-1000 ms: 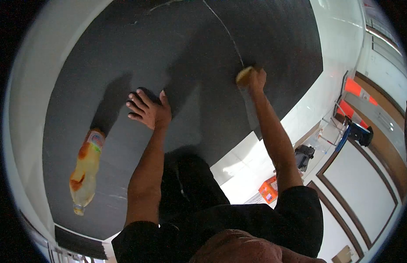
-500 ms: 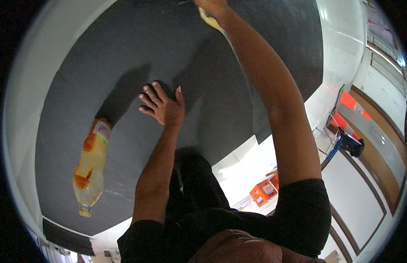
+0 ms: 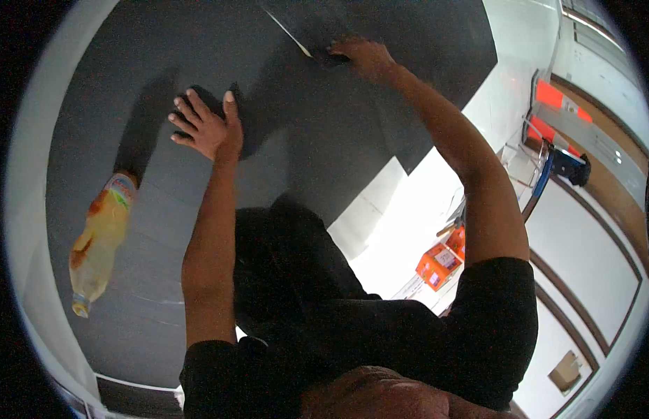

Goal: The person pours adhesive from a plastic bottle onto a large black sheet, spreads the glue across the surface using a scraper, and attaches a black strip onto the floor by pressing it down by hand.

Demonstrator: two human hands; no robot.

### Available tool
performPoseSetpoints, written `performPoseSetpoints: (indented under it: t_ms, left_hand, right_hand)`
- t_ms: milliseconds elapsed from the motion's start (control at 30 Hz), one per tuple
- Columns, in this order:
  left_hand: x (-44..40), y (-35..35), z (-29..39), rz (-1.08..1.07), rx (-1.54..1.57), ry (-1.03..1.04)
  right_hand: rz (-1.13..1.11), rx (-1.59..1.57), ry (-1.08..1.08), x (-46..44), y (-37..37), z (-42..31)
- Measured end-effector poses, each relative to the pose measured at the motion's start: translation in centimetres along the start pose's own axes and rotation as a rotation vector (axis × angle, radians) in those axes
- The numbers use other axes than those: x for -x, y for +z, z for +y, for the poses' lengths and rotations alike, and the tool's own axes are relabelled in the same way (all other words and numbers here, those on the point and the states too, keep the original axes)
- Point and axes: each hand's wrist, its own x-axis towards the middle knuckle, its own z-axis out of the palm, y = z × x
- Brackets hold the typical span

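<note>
My left hand [image 3: 209,131] lies palm down on the dark grey surface [image 3: 296,146], fingers spread, with nothing in it. Farther ahead and to the right, my right hand [image 3: 366,57] is low over the same surface. Its fingers are bent, and a dark patch beneath them hides what they hold, if anything. Just left of those fingertips runs a thin pale streak [image 3: 289,33] with a yellowish end; I cannot tell whether it is an edge, a strip or a smear. A clear plastic bottle [image 3: 101,241] with yellowish contents and orange-brown stains lies on its side left of my left forearm.
A white border [image 3: 523,49] runs beyond the dark surface on the right. Orange boxes [image 3: 439,265] are below on the right. A blue-and-black stand-like object [image 3: 565,167] and orange-and-grey striped panels [image 3: 558,105] are farther right.
My right hand has come back from the top edge, its elbow more bent. The yellow patch by its wrist now shows as a pale streak apart from it. The view has shifted; the bottle sits farther left.
</note>
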Motion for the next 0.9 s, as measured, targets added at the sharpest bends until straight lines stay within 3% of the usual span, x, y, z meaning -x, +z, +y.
performPoseSetpoints:
  t_ms: [67,133,200,267,400,433,467,500,533,600,667,733,800,900]
  left_hand:
    - [0.9,-0.4,-2.3,0.028,0.052,0.105]
    - [3.1,-3.3,-5.1,0.020,0.166,0.184]
    - [6.0,-2.6,-10.3,0.072,0.081,0.242]
    - [8.4,-3.0,-15.8,0.175,0.075,0.260]
    - [12.5,-5.3,-20.5,0.128,-0.073,-0.082]
    - [13.0,-5.1,-21.3,0.094,-0.164,-0.192]
    - [13.2,-4.7,-21.4,0.101,-0.156,-0.211]
    - [13.1,-4.3,-21.6,0.098,-0.188,-0.198]
    - [13.1,-4.2,-22.1,0.107,-0.227,-0.200]
    - [12.9,-4.7,-21.7,0.132,-0.269,-0.238]
    - [12.9,-5.7,-20.9,0.119,-0.236,-0.201]
    - [13.2,-5.8,-21.0,0.186,-0.205,-0.165]
    - [13.2,-5.6,-21.1,0.155,-0.216,-0.157]
    - [13.4,-5.5,-21.1,0.149,-0.224,-0.162]
  right_hand:
    - [-0.027,-0.068,0.010,5.8,2.9,0.5]
    - [-0.113,-0.152,0.147,11.0,6.5,1.1]
    - [-0.194,-0.260,0.330,15.2,8.9,0.0]
    - [-0.057,-0.206,0.237,20.0,13.0,0.0]
    - [-0.089,-0.470,0.476,26.7,16.6,-4.5]
    - [-0.006,-0.525,0.510,27.9,17.7,-5.5]
    - [0.078,-0.579,0.536,28.8,18.8,-5.9]
    - [0.006,-0.599,0.623,29.0,19.2,-6.3]
    - [-0.063,-0.617,0.691,28.1,19.5,-6.6]
    - [0.287,-0.596,0.728,25.4,19.4,-8.0]
    - [0.454,-0.948,0.761,23.6,21.9,-6.1]
    - [0.471,-1.348,0.696,19.1,15.9,-5.8]
    - [0.514,-1.293,0.790,12.5,11.0,-6.3]
    - [0.462,-1.087,0.834,1.4,11.7,-2.6]
